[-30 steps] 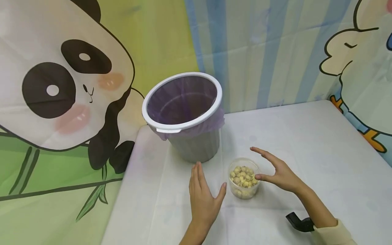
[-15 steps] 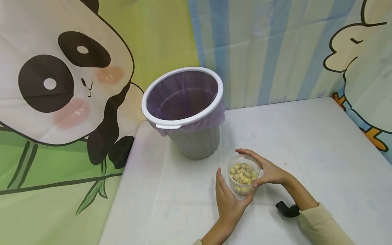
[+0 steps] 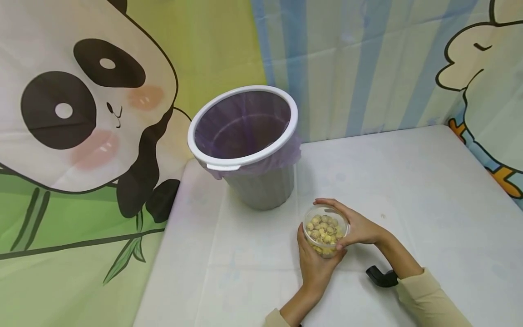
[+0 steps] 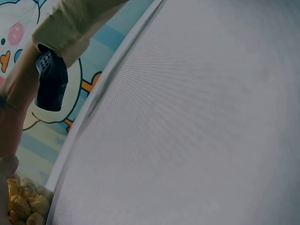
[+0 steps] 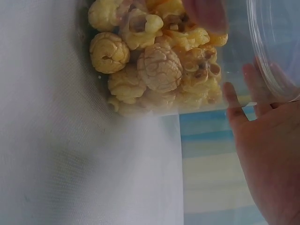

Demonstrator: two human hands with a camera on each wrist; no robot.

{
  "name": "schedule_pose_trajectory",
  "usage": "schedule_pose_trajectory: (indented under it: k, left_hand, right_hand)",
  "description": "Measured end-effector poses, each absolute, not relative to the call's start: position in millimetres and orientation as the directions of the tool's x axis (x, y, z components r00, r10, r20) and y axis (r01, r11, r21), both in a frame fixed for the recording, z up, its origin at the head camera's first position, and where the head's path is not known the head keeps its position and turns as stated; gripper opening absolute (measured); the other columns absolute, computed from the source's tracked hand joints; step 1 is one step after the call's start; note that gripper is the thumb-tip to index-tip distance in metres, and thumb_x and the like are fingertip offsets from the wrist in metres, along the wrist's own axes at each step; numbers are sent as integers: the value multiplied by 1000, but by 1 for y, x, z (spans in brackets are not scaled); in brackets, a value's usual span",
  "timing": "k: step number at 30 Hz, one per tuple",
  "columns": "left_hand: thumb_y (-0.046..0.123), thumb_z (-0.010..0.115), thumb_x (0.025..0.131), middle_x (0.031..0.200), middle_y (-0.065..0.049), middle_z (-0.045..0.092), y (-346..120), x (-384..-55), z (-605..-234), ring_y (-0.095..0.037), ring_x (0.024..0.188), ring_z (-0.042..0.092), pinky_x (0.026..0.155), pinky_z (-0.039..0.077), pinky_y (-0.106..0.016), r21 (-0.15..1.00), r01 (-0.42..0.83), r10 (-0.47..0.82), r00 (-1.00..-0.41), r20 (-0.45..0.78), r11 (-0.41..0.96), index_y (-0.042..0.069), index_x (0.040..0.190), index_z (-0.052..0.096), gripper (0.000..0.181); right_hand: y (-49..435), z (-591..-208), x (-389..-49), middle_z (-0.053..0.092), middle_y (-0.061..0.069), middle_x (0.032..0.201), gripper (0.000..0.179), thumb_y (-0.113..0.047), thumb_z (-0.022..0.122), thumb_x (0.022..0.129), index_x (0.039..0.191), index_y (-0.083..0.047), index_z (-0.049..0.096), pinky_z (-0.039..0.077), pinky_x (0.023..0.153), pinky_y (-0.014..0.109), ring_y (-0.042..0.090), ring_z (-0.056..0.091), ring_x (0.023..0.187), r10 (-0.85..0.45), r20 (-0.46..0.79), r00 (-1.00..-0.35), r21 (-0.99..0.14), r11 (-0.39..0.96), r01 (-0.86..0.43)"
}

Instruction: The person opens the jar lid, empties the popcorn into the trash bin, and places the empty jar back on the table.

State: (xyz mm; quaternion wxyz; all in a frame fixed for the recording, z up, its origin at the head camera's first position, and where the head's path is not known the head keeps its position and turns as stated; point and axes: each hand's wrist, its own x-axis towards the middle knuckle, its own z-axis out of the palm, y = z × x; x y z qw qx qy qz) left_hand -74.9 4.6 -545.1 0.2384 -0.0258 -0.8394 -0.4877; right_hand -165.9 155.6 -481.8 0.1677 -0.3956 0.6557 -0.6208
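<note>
A clear round plastic tub [image 3: 324, 210] of yellowish caramel popcorn [image 3: 323, 230] sits between both hands at the middle right of the head view. My left hand [image 3: 316, 268] wraps the tub's near left side, thumb to the right. From the right, my right hand [image 3: 359, 227] grips the tub, with its thumb at the near side and its fingers round the far side. The right wrist view shows the popcorn [image 5: 159, 65] close up through the clear wall. In the left wrist view, popcorn [image 4: 28, 201] shows at the lower left corner.
A grey bin [image 3: 265, 190] with a white rim and purple liner stands behind the tub, to its left. All rests on a white-covered table [image 3: 408, 181]. Printed panda [image 3: 102, 104] and striped cloths [image 3: 347, 68] hang behind. A black device [image 3: 382, 277] is on the right wrist.
Both hands came in from either side of the tub and now hold it. The left hand moved right, onto the tub's near left side. The head view has shifted slightly.
</note>
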Motion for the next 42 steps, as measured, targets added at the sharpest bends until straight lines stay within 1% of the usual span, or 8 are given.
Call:
schedule_pose_trajectory:
  k: [5,9,15,24,29,33,37,42]
  left_hand:
    - [46,79,65,142,-8,29,6,-76,-546,-22,128,35,97,38,-40,813,270,-193,-888,417,515,7,144,11,112]
    - [51,75,67,142,-9,31,8,-78,-548,-22,127,36,97,38,-39,794,287,-197,-872,448,536,6,145,11,110]
    - [50,76,66,141,-10,32,10,-80,-551,-21,127,37,98,37,-37,785,303,-219,-850,479,541,5,144,14,110]
    - [50,77,65,138,-12,37,9,-83,-552,-18,126,38,99,36,-34,791,304,-249,-836,488,531,9,143,18,106]
    - [47,79,65,137,-10,38,8,-82,-552,-19,125,39,98,37,-35,776,311,-243,-829,503,548,8,142,20,105]
    - [40,82,62,134,-10,39,5,-82,-550,-20,122,41,97,38,-35,743,344,-223,-808,546,574,5,141,23,104]
    - [40,80,63,129,-12,41,0,-85,-542,-22,116,45,93,42,-36,684,402,-168,-777,607,609,0,138,25,101]
    - [46,76,64,125,-13,44,-7,-87,-524,-22,111,49,89,44,-36,601,449,-101,-741,664,661,-4,134,27,99]
  right_hand:
    - [154,-479,-166,27,7,147,110,-23,88,57,145,-10,23,29,91,62,42,30,125,-724,256,-641,-951,-69,-302]
    - [155,-478,-166,28,8,146,111,-24,88,56,145,-11,23,32,91,59,46,30,122,-726,250,-640,-951,-62,-302]
    - [155,-476,-163,31,8,144,112,-16,88,54,145,-11,23,34,92,57,46,33,120,-720,238,-652,-952,-41,-303]
    - [151,-476,-161,30,6,144,112,-23,89,53,144,-12,25,30,91,62,49,29,121,-709,238,-664,-944,-7,-331]
    - [152,-479,-159,30,8,143,111,-17,89,54,144,-11,25,30,91,61,47,32,120,-700,246,-671,-943,-13,-332]
    - [151,-478,-155,32,8,142,108,-11,87,54,143,-11,26,30,92,61,44,33,120,-678,244,-693,-948,-14,-319]
    - [152,-476,-153,33,9,142,104,-8,85,55,143,-10,28,30,91,61,39,34,122,-643,258,-721,-949,-28,-315]
    - [151,-473,-155,31,15,143,100,-4,82,57,142,-4,28,28,93,62,37,31,125,-628,338,-701,-934,-133,-331]
